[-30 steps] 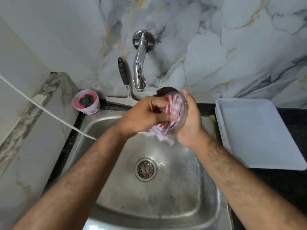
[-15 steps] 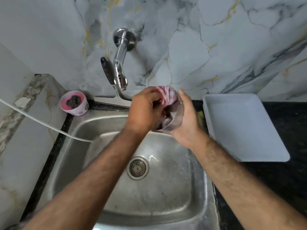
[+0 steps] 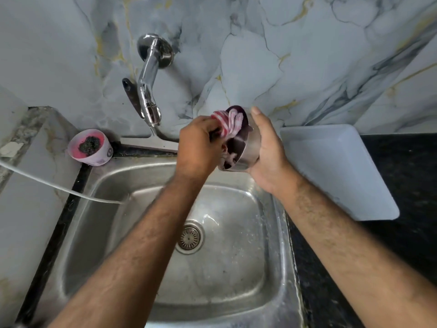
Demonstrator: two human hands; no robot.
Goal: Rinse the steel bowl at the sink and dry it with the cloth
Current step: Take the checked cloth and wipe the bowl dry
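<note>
My right hand [image 3: 268,152] grips the steel bowl [image 3: 248,147] from outside, tilted on its side with the opening facing left, above the back rim of the sink [image 3: 151,268]. My left hand [image 3: 197,144] holds a red-and-white striped cloth [image 3: 230,121] pressed into the bowl's inside. Part of the cloth bunches at the top rim and a bit shows low inside the bowl. The tap [image 3: 149,91] stands on the wall to the left of both hands, with no water running.
A white tray [image 3: 335,171] lies on the dark counter at the right of the sink. A pink cup with a dark scrubber [image 3: 89,147] sits at the sink's back left corner. A squeegee [image 3: 149,142] leans behind the tap. A white hose [image 3: 59,189] runs in from the left.
The cloth no longer hangs below the bowl; it has been pushed inside and up to the top rim. Both hands have stayed above the sink's back edge, and the view shifted slightly.
</note>
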